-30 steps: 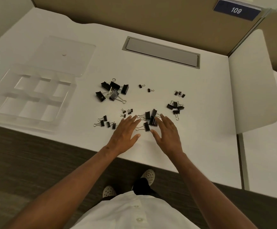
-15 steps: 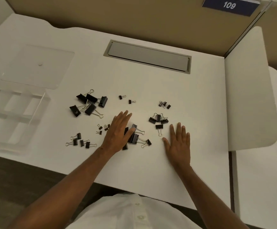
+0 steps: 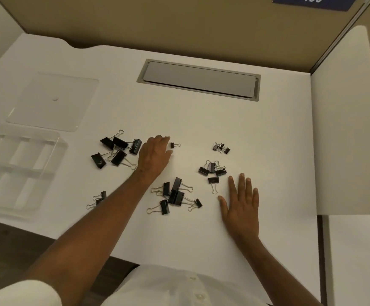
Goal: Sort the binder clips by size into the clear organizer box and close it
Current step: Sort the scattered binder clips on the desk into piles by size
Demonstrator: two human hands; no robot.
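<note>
The left hand (image 3: 155, 154) reaches to the middle of the white table (image 3: 268, 133), fingers curled downward at a spot just left of a tiny binder clip (image 3: 174, 145); whether they pinch anything I cannot tell (the fingertips are hidden). The right hand (image 3: 241, 204) lies flat on the table, fingers spread, holding nothing. Black binder clips sit in loose groups: large ones (image 3: 116, 151) left of the left hand, medium ones (image 3: 175, 194) between the forearms, smaller ones (image 3: 212, 170) just beyond the right fingertips, tiny ones (image 3: 221, 147) farther off. The clear organizer box (image 3: 14, 168) stands open at the left edge, its lid (image 3: 53, 101) lying flat behind it.
</note>
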